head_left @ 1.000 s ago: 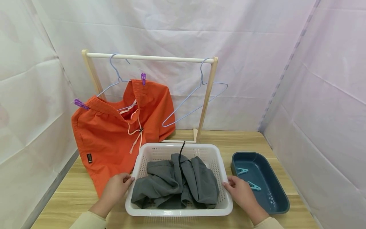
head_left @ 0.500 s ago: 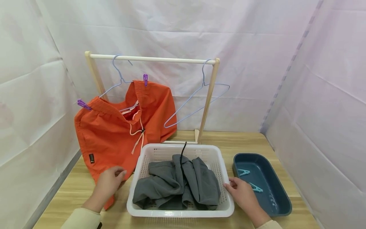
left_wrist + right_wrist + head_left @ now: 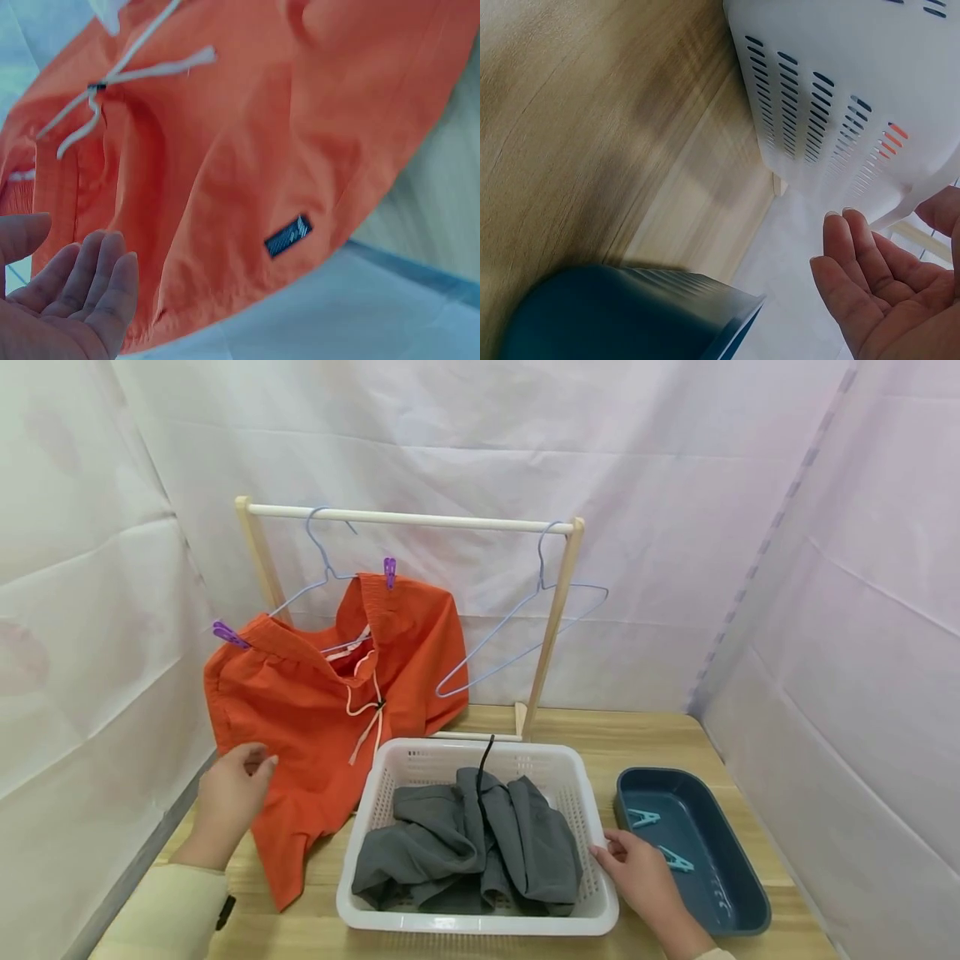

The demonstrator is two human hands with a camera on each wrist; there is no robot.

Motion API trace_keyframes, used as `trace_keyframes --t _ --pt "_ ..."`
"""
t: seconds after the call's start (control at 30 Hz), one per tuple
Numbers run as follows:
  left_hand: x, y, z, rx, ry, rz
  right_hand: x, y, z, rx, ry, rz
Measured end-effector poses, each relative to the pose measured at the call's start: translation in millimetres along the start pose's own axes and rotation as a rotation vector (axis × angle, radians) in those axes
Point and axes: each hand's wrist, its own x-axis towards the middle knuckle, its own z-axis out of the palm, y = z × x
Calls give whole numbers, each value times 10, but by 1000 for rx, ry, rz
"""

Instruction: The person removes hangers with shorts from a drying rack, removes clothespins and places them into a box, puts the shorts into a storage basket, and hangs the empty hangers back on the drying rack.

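At the left, my left hand (image 3: pixel 232 789) hovers in front of orange drawstring shorts (image 3: pixel 300 727). Its fingers are relaxed and hold nothing; the left wrist view shows its palm beside the shorts (image 3: pixel 225 165) with their dark label. My right hand (image 3: pixel 641 872) is at the right rim of a white plastic basket (image 3: pixel 477 924), thumb and fingers lightly pinching the edge. In the right wrist view the fingertips (image 3: pixel 844 229) lie below the rim of the basket (image 3: pixel 817 90). Crumpled dark grey cloth (image 3: pixel 465 843) with a black cord lies in the basket.
Purple clips (image 3: pixel 390 572) fasten the shorts to a blue hanger on a wooden rack (image 3: pixel 412 518). A bare blue hanger (image 3: pixel 517 606) hangs at the rack's right end. Right of the basket, a dark blue tray (image 3: pixel 750 868) holds teal clips (image 3: pixel 675 858). White curtains surround the table.
My left hand has let go of the basket's left rim and moved left and up toward the shorts. The right hand stays at the right rim, and the view shifts slightly.
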Motion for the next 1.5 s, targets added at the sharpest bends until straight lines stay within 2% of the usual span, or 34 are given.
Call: trace_keyframes --t 0.1,0.2,0.33,0.47,0.87,1.0,1.33,1.5 --pt "66 18 -93 19 36 25 2 12 2 -7 0 8" --pt "138 36 -172 3 46 38 3 21 2 -12 0 17" --pt "238 43 -269 -5 93 49 7 28 6 -1 -14 33" --pt "321 34 -371 4 118 39 10 24 10 18 -32 41" --pt "571 -16 -666 60 82 -23 32 53 0 46 -56 24" --pt "637 -16 -721 78 83 -28 38 78 10 62 -54 18" --pt "854 14 -819 114 25 -84 44 77 3 61 -56 7" --pt "974 10 -848 128 -15 -82 39 64 -5 57 -57 2"
